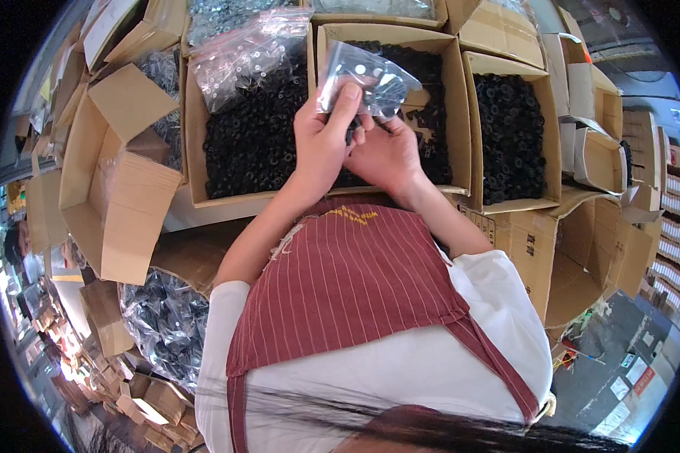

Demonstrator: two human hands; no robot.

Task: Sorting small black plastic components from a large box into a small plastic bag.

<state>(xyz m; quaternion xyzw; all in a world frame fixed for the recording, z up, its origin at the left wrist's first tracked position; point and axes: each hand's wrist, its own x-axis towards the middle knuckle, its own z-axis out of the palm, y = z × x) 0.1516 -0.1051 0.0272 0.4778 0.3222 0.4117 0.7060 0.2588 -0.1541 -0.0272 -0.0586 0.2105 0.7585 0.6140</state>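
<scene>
My left hand [323, 143] pinches a small clear zip bag [391, 84] with its thumb pressed over the plastic. Small dark pieces and a few white round spots show inside the bag. Just below it, my right hand [391, 157] is closed with curled fingers, close against the left fingers. Something dark shows between the two hands; what the right fingers hold is hidden. Beneath the hands are a cardboard box [459, 113] with black parts and, to its left, another cardboard box [195, 170] full of small black ring-shaped parts [249, 147].
Clear bags [253, 57] of small pale parts lie on the left box. Farther right stands a box of black round parts [510, 136]. An open carton [121, 174] has raised flaps at left. Below it sits a bulging clear bag [166, 317]. More cartons [593, 155] line the right.
</scene>
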